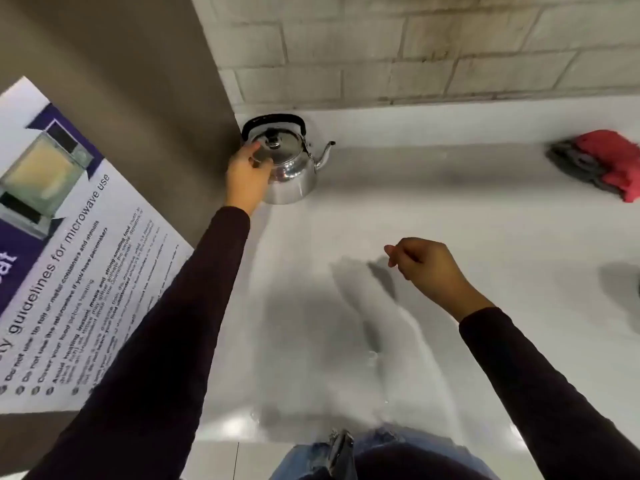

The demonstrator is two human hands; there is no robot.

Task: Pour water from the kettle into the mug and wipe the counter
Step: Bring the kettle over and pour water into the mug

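Note:
A shiny steel kettle (292, 174) with a black handle folded back stands at the counter's far left corner, spout pointing right. My left hand (246, 174) is on its left shoulder, thumb and fingers closed on the edge of the lid. My right hand (426, 265) hovers over the middle of the white counter (485, 220), fingers curled in, holding nothing. A folded red and grey cloth (602, 164) lies at the far right. No mug shows clearly; only a dark shadow sits at the right edge.
A brown cabinet side (138, 81) with a microwave-guidelines poster (69, 254) stands immediately left of the kettle. A tiled wall (415, 46) backs the counter. A few water drops (372, 355) lie near the front edge.

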